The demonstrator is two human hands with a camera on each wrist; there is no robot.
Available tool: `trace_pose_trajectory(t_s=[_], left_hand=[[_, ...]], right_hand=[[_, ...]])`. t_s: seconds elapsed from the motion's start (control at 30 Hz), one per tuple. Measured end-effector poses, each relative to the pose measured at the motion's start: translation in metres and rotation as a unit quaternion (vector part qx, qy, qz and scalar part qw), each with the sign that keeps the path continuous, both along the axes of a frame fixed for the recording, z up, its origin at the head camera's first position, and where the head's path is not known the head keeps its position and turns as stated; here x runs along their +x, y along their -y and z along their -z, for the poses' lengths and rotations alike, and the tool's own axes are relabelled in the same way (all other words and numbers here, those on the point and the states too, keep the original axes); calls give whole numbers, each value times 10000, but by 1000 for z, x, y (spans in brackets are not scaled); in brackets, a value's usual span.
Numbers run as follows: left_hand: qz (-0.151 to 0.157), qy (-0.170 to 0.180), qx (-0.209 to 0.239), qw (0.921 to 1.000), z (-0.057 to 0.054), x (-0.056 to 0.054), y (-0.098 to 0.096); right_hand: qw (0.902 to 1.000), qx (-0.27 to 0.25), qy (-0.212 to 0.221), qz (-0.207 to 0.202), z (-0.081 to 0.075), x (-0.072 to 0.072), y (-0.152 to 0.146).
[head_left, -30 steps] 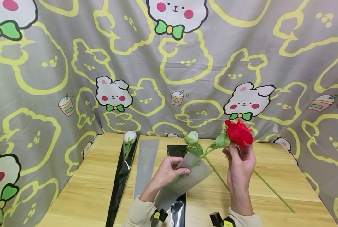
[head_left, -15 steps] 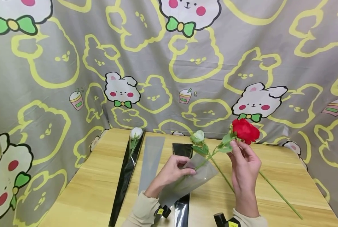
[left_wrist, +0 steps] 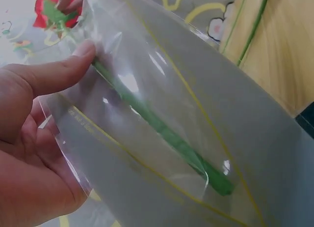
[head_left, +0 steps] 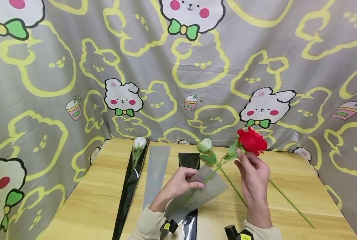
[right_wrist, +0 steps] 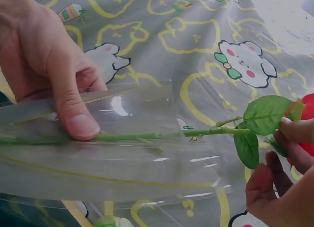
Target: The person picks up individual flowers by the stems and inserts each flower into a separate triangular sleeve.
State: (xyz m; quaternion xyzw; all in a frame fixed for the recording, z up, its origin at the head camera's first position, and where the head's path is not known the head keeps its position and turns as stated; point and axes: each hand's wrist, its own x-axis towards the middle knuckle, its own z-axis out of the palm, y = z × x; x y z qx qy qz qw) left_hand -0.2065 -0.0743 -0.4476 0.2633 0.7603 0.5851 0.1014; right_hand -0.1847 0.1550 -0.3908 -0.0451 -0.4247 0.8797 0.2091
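Observation:
A red rose (head_left: pixel 252 141) with green leaves is tilted over the table, its stem (left_wrist: pixel 157 124) inside a clear grey flower sleeve (head_left: pixel 213 188). My left hand (head_left: pixel 181 183) grips the sleeve near its mouth, the thumb pressing the film over the stem. At the other end, my right hand (head_left: pixel 254 180) pinches the rose just beneath the bloom. In the right wrist view, the leaves (right_wrist: pixel 265 114) and upper stem stand outside the sleeve's mouth. The stem's cut end shows within the film in the left wrist view.
A white rose (head_left: pixel 139 143) lies in a black sleeve (head_left: pixel 127 193) on the left. Beside it are a flat grey sleeve (head_left: pixel 156 170) and another black sleeve (head_left: pixel 189 160). A pale green rose (head_left: pixel 204 145) and a loose stem (head_left: pixel 292 203) lie on the wooden table (head_left: pixel 304 176). Patterned curtain surrounds it.
The rose and my right hand have shifted slightly left, closer to the sleeve's mouth. My left hand keeps its hold. The head view has swayed a little.

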Motion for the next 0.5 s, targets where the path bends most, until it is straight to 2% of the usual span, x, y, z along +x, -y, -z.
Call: trace_pose_trajectory(t_s=[0.13,0.2,0.33,0.5], left_hand=[[-169,55,23,9998,0,1,-1],[-300,128,106,9994,0,2,-1],[-493,207,236,9983,0,2,-2],[-488,229,338,9980,-1,2,-5]], right_hand=[[9991,412,80,-35,1,-1,4],[9966,800,186,-44,2,-1,7],[9858,1619,434,-47,3,-2,11],[9704,2297,726,-197,4,-1,12]])
